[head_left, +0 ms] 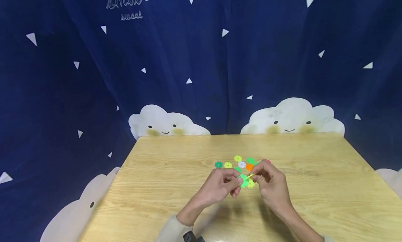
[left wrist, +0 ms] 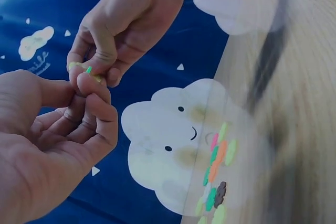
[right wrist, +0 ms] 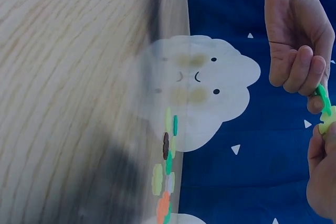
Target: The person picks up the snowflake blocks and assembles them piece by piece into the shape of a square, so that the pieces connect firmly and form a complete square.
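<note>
My left hand (head_left: 221,184) pinches a green snowflake-shaped disc (head_left: 243,181) between thumb and fingers. Opposite it, my right hand (head_left: 272,186) pinches a yellow disc (head_left: 251,175), seen nearly edge-on. The two discs meet above the table; in the right wrist view the yellow disc (right wrist: 328,120) touches the green disc (right wrist: 323,99) at its edge. Whether their slots are joined cannot be told. In the left wrist view, fingers of the left hand (left wrist: 58,129) and right hand (left wrist: 123,30) hide most of both discs.
Several loose notched discs lie beyond the hands on the wooden table (head_left: 163,172), among them a dark green disc (head_left: 218,164), a white disc (head_left: 241,164) and an orange disc (head_left: 249,167). A dark blue curtain (head_left: 201,60) with white clouds hangs behind the table.
</note>
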`<state>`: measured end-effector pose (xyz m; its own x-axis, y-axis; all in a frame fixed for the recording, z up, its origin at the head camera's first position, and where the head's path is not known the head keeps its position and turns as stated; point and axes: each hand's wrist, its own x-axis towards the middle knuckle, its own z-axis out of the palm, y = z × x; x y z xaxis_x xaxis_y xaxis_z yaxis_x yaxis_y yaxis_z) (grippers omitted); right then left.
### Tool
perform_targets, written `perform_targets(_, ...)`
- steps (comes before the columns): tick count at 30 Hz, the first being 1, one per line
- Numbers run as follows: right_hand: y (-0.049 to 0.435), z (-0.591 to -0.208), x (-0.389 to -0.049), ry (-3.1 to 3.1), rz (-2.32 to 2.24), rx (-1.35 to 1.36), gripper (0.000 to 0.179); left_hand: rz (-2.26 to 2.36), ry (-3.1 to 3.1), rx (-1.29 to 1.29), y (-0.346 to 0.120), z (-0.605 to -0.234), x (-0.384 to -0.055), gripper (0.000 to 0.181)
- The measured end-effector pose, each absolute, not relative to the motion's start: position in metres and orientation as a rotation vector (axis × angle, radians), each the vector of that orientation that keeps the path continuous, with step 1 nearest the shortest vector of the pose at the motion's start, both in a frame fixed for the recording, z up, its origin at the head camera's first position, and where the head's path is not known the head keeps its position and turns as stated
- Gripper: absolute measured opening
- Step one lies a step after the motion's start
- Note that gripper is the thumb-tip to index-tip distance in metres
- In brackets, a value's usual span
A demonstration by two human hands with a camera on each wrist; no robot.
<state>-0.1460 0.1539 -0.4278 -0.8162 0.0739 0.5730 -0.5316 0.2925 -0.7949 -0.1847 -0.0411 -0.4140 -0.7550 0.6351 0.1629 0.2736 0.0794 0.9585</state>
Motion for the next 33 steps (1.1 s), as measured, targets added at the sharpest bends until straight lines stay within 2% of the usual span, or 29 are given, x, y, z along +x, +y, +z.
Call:
perform_targets(6,0.151,-0.427,-0.144,-2.079,1.559,0.343,0.029,1.756,2.030,0.916,-0.041,-0.416,-0.184,0.016)
perform_targets(12,0.153,-0.425,-0.145,-2.088,1.553,0.391,0.030,1.736,2.061,0.925,-0.041,-0.415,-0.185,0.017)
perform_targets(18,0.160,-0.423,-0.145,-2.127,1.575,0.418,0.018,1.749,2.062,0.877,-0.040,-0.413,-0.183,0.016)
perform_targets(25,0.165,-0.424,-0.148,-2.169,1.606,0.419,0.017,1.788,2.074,0.773,-0.038,-0.413,-0.182,0.014)
perform_targets(29,0.165,-0.423,-0.149,-2.222,1.579,0.398,0.014,1.788,2.100,0.788,-0.037,-0.413,-0.183,0.020)
perform_targets(33,0.165,-0.424,-0.151,-2.279,1.575,0.382,0.011,1.762,2.153,0.805,-0.036,-0.415,-0.184,0.017)
